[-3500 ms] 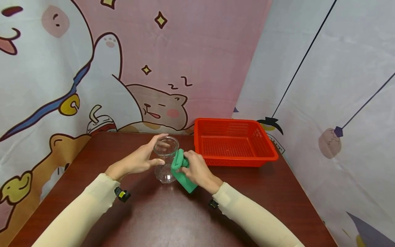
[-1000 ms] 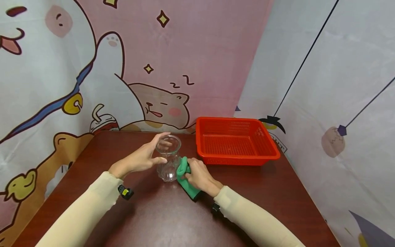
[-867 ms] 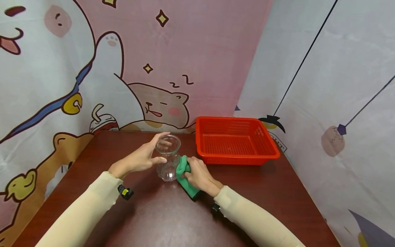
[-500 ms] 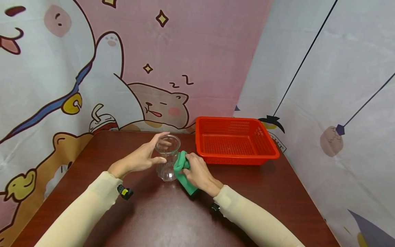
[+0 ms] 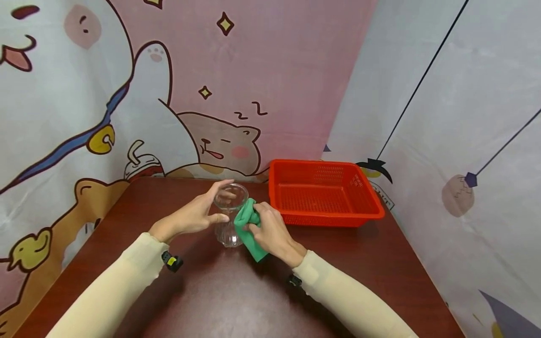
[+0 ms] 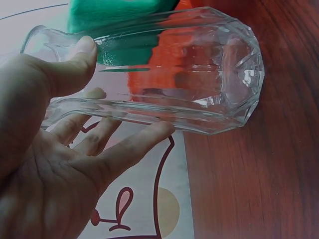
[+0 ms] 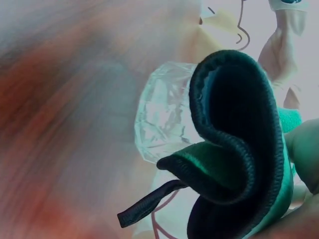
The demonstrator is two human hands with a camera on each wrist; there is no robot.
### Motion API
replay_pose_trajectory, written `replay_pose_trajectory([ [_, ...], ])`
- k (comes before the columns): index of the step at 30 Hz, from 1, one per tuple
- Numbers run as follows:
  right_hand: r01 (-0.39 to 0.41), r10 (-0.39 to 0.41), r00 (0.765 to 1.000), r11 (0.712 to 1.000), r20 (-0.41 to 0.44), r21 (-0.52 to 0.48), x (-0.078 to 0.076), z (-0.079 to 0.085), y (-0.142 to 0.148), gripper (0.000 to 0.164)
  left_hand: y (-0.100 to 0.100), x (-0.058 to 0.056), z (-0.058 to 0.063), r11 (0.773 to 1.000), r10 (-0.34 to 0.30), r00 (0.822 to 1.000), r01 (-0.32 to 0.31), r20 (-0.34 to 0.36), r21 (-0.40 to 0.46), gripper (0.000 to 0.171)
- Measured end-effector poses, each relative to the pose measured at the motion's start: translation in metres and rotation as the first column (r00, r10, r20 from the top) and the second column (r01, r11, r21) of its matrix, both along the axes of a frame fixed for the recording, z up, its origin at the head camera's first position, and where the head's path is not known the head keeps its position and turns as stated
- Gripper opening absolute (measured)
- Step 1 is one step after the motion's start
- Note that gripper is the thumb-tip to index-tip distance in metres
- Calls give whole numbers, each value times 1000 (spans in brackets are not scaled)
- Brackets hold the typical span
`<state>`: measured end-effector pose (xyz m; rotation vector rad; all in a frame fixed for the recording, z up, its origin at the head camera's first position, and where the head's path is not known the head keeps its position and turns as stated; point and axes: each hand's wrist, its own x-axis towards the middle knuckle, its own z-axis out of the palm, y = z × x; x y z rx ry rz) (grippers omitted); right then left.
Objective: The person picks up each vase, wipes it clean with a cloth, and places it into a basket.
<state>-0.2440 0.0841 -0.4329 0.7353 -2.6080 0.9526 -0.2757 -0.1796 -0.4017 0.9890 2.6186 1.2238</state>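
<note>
A clear glass vase with a flared rim and faceted base stands upright on the table. My left hand holds its neck, thumb on the near side and fingers behind; the left wrist view shows the thumb against the glass. On the vase's right side, my right hand grips a folded green cloth and presses it near the upper part of the glass. The cloth has a dark edging and a loop in the right wrist view, where it hides part of the vase.
A red plastic basket with a slotted floor stands at the back right, just beyond my right hand. The dark brown table reaches a cartoon-printed cloth backdrop behind and at both sides.
Over the last second the green cloth and my right hand have moved from the vase's lower side up towards its rim. My left hand keeps its hold, and the vase stays in place.
</note>
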Motion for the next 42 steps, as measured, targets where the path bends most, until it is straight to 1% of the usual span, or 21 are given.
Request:
replay_pose_trajectory([
  [4,-7,7,1000,999,-9,-35,-1,8,0,38,1,-1,2,1000,8,1000,-8,-2,-9,100],
  [7,-19,18,1000,997,-7,-72,-1,13,1,35,1,-1,1,1000,6,1000,-6,2,-14,100],
  [10,-20,19,1000,993,-12,-115,-2,17,2,35,1,-1,0,1000,1,1000,-1,-2,-14,100],
  [18,5,-12,999,985,-42,-175,-3,23,5,35,0,1,1,1000,7,1000,-7,5,-11,101],
  [22,3,-13,998,983,-56,-184,-2,23,6,37,0,1,2,1000,7,1000,-7,16,-5,100],
  [26,-2,-11,998,982,-68,-189,-2,22,5,37,0,1,1,1000,5,1000,-5,13,-4,101],
  [29,0,-13,998,982,-67,-191,-2,22,5,37,1,0,0,1000,2,1000,-2,7,-4,102],
  [33,5,-18,998,982,-67,-189,-2,22,5,38,1,0,1,1000,14,1000,-13,20,-11,102],
  [42,11,-21,999,981,-50,-193,0,22,5,39,1,3,5,1000,5,1000,-5,16,-9,102],
])
